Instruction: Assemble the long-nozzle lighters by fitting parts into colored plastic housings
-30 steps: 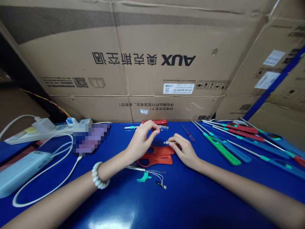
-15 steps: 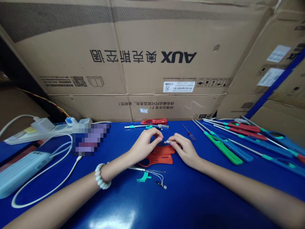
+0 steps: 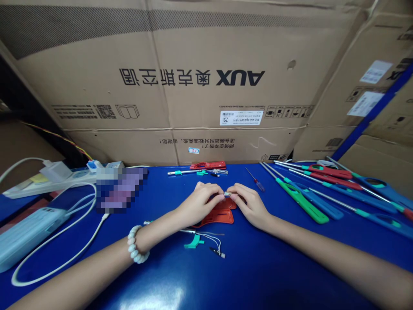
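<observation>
My left hand (image 3: 203, 201) and my right hand (image 3: 251, 205) meet fingertip to fingertip over the blue table. Both pinch a small whitish, metallic-looking part (image 3: 227, 195), too small to identify. Below them lie the orange-red handle shell halves (image 3: 220, 216) of a long-reach lighter, partly covered by my left hand. Nearer to me, a metal tube (image 3: 188, 231) passes under my left forearm. Beside it are a green trigger (image 3: 194, 242), white wires (image 3: 215, 239) and a small black igniter piece (image 3: 217, 252).
Behind my hands lie a red lighter handle (image 3: 208, 165), another metal tube (image 3: 183, 172) and a screwdriver (image 3: 256, 181). Several long lighters (image 3: 303, 201) spread out at right. At left are a power strip (image 3: 29, 186), a power bank (image 3: 30, 234) and a cable. A cardboard box (image 3: 190, 99) stands behind.
My left hand has moved right and its fingertips now grip the small part together with my right hand. Earlier only the right hand held it.
</observation>
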Action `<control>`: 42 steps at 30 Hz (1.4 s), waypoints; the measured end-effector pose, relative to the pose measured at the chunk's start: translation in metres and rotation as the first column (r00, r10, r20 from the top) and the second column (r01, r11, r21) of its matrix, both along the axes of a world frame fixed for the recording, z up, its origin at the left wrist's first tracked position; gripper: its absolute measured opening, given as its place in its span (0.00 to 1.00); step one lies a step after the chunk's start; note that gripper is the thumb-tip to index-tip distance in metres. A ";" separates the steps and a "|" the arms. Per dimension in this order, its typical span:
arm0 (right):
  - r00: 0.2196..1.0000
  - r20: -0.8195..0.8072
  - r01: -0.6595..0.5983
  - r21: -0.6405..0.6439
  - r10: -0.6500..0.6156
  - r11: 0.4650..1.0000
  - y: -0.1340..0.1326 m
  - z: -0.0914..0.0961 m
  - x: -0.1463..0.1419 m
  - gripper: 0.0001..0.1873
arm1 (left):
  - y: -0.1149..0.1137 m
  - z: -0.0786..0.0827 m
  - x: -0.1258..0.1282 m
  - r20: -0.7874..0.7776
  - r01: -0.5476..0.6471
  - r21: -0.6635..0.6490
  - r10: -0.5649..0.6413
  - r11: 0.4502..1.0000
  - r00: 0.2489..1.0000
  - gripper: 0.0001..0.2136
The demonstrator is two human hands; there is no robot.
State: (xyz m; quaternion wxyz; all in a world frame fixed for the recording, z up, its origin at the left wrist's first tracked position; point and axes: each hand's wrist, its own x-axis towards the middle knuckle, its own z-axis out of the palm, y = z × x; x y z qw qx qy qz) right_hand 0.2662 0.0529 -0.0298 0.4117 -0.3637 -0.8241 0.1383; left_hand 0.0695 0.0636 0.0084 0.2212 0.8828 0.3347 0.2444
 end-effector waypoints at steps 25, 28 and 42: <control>0.994 0.110 -0.008 -0.079 0.017 0.997 0.004 -0.005 0.001 0.26 | 0.002 -0.001 -0.003 -0.240 0.087 0.194 -0.038 0.977 0.970 0.10; 0.994 0.106 -0.008 -0.092 0.018 0.996 0.004 -0.005 0.002 0.25 | 0.003 -0.001 -0.004 -0.253 0.094 0.197 -0.042 0.976 0.967 0.10; 0.995 0.040 -0.076 -0.216 0.086 0.974 0.000 0.001 0.001 0.11 | 0.004 -0.001 -0.004 -0.228 0.101 0.183 -0.057 0.978 0.972 0.11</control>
